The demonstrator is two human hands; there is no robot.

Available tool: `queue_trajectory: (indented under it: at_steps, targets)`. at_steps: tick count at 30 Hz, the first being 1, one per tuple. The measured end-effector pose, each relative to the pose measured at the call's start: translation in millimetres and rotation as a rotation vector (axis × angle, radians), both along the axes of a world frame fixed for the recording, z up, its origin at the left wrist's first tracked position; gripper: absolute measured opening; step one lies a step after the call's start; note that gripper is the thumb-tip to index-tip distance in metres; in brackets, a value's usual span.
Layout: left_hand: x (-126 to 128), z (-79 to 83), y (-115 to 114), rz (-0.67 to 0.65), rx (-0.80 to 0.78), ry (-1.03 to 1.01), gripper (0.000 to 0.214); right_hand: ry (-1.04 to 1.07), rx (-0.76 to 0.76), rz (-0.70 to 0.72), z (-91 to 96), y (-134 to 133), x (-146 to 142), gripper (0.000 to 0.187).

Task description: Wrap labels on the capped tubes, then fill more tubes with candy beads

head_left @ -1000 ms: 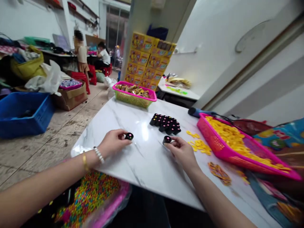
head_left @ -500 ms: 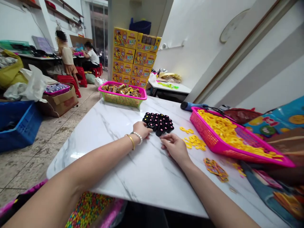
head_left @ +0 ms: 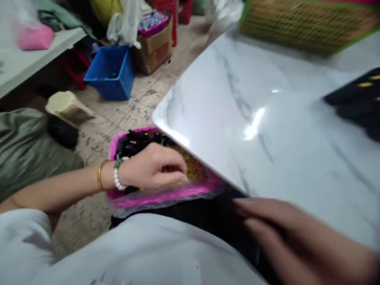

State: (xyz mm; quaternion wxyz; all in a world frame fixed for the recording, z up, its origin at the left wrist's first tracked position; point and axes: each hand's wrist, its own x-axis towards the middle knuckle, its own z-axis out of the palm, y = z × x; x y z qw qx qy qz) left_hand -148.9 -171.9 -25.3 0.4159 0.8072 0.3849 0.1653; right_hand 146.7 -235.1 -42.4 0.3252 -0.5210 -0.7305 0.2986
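Note:
My left hand (head_left: pixel 157 166), with a pearl bracelet and a gold bangle at the wrist, is over a pink-rimmed basket (head_left: pixel 130 202) below the table edge. Its thumb and forefinger curl together at the tips; whatever may lie between them is hidden. In that basket lie black pieces (head_left: pixel 130 144) on the left and many small coloured balls (head_left: pixel 194 168) on the right. My right hand (head_left: pixel 285 229) is smeared by motion at the table's near edge, so its grip is unclear. A dark cluster of black pieces (head_left: pixel 359 103) stands on the marbled white table (head_left: pixel 213 114) at far right.
A green woven basket (head_left: pixel 297 31) stands at the table's far side. On the floor are a blue crate (head_left: pixel 118 81), a cardboard box (head_left: pixel 156 47) with a purple tray, a cream stool (head_left: pixel 63 103) and a grey-green sack (head_left: pixel 32 150).
The view has swung down and left. My left hand has left the black pieces on the table for the basket below its edge. My right hand has drawn back to the near edge.

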Motion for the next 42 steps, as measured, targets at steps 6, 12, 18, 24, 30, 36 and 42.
queue_trajectory:
  at_steps: [6,12,18,24,30,36,42]
  targets:
    - [-75,-58.4,-94,-0.057,0.134,0.241,0.027,-0.163,-0.22,0.552,-56.4,47,-111,0.032]
    - [-81,-60.1,-84,0.22,0.301,0.612,0.021,-0.425,-0.361,0.419,-78.1,105,-200,0.048]
    - [-80,-75.0,-69,0.157,0.251,0.745,0.031,-0.428,-0.419,0.42,-100.3,99,-244,0.037]
    - [-112,-56.7,-80,0.103,0.21,0.362,0.03,-0.215,-0.388,0.436,-88.1,91,-189,0.014]
    - [-111,-47.5,-89,0.061,0.218,0.599,0.04,-0.344,-0.079,0.433,-92.6,95,-130,0.021]
    - [-63,-65.5,-73,-0.002,0.334,0.83,0.019,-0.59,-0.026,0.647,-98.1,84,-142,0.035]
    - [-45,-66.2,-59,-0.041,0.367,0.714,0.02,-0.211,-0.35,0.612,-91.4,79,-124,0.033]
